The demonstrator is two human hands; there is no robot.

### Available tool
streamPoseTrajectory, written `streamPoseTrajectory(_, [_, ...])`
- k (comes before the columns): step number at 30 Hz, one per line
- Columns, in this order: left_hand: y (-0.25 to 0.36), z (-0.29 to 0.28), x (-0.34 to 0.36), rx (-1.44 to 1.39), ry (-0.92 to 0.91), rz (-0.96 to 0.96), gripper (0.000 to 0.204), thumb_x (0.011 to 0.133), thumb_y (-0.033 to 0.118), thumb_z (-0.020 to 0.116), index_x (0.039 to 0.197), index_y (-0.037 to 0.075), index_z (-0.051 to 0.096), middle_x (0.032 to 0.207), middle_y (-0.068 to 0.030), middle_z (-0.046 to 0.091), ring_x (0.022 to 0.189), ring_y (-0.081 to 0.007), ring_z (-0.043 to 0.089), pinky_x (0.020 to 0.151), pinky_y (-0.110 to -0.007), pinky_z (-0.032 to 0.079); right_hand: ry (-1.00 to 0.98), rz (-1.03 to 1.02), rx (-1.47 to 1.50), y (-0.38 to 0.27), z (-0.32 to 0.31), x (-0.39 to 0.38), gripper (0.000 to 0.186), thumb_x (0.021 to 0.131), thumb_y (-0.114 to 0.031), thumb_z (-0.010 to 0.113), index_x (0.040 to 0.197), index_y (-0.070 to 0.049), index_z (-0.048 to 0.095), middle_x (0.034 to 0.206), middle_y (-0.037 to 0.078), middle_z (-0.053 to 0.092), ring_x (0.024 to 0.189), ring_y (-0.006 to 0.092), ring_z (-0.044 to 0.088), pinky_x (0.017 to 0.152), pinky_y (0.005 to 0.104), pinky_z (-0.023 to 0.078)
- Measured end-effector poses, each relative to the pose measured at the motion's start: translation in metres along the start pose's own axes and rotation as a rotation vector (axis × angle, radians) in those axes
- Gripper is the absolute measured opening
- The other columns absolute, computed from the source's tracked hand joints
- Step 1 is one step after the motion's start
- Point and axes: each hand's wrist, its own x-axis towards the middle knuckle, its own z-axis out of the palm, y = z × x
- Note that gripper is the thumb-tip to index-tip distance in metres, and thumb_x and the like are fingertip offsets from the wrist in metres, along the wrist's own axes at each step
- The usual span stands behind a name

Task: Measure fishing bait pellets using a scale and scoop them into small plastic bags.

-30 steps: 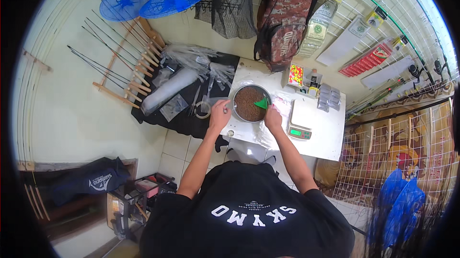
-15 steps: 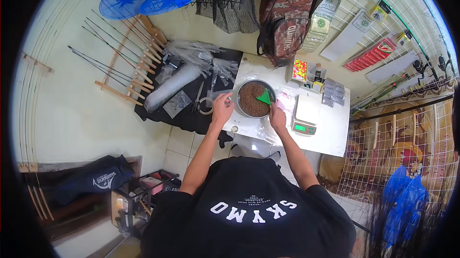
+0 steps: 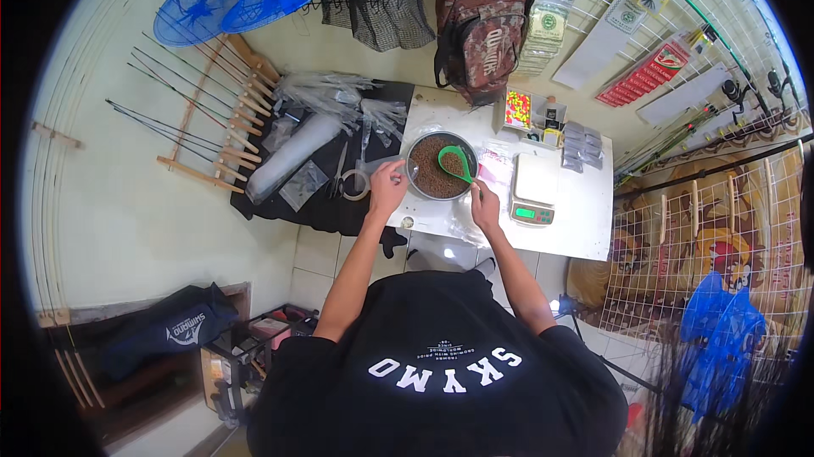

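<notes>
Gripping the thin handle of a green scoop [image 3: 458, 164], the person's right hand [image 3: 484, 204] is keeping its fingers wrapped snugly around it. The scoop is showing a smooth, rounded cup and is carrying brown granules inside a round, grey-rimmed bowl [image 3: 413, 186]. Loose, grainy brown pellets [image 3: 430, 180] are covering the bowl's floor. The left hand [image 3: 389, 188] is resting by the bowl's left rim, its fingers bent and partly curled; thin, clear film is showing beside it, but whether the fingers are pinching it cannot be told.

The bowl is standing on a white, flat table [image 3: 582, 218], with a boxy white scale [image 3: 535, 181] sitting to its right. A black cloth [image 3: 292, 218] is spreading to the left, bearing crinkled clear plastic. Pale tiles are forming the floor [image 3: 317, 251]; blue mesh nets [image 3: 242, 1] and a camouflage-patterned fabric bag [image 3: 486, 29] are hanging beyond the table.
</notes>
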Motion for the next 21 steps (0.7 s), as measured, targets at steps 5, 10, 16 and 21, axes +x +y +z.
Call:
streamPoseTrajectory(5, [0.004, 0.007, 0.003, -0.043, -0.026, 0.001, 0.033, 0.073, 0.000, 0.060, 0.105, -0.003, 0.065, 0.101, -0.0152, 0.062, 0.075, -0.0189, 0.067, 0.063, -0.027, 0.057, 0.004, 0.111, -0.019, -0.001, 0.001, 0.000, 0.031, 0.093, -0.027, 0.051, 0.108, -0.005, 0.065, 0.064, 0.019, 0.059, 0.055, 0.0263, 0.056, 0.056, 0.0369, 0.044])
streamPoseTrajectory(10, [0.001, 0.010, 0.003, -0.036, -0.014, 0.021, 0.033, 0.072, -0.002, 0.060, 0.105, -0.002, 0.064, 0.099, -0.0142, 0.063, 0.074, -0.0197, 0.067, 0.060, -0.027, 0.055, 0.057, 0.176, -0.141, -0.015, -0.007, 0.011, 0.030, 0.089, -0.028, 0.054, 0.107, -0.008, 0.067, 0.071, 0.022, 0.063, 0.065, 0.0342, 0.064, 0.062, 0.0410, 0.048])
streamPoseTrajectory(16, [-0.002, 0.008, -0.002, -0.058, -0.016, 0.016, 0.033, 0.072, 0.000, 0.061, 0.105, -0.002, 0.065, 0.100, -0.0132, 0.063, 0.076, -0.0180, 0.067, 0.062, -0.027, 0.055, -0.060, 0.232, -0.330, -0.024, -0.001, 0.025, 0.028, 0.087, -0.029, 0.054, 0.103, -0.011, 0.069, 0.080, 0.023, 0.066, 0.076, 0.0391, 0.064, 0.070, 0.0450, 0.051])
streamPoseTrajectory(21, [-0.001, 0.001, 0.000, -0.047, -0.040, -0.038, 0.034, 0.073, 0.001, 0.061, 0.106, -0.002, 0.065, 0.104, -0.0141, 0.063, 0.078, -0.0181, 0.067, 0.063, -0.026, 0.055, -0.064, 0.224, -0.316, -0.027, 0.018, 0.038, 0.028, 0.090, -0.028, 0.051, 0.105, -0.011, 0.068, 0.084, 0.022, 0.066, 0.080, 0.0400, 0.064, 0.073, 0.0466, 0.051])
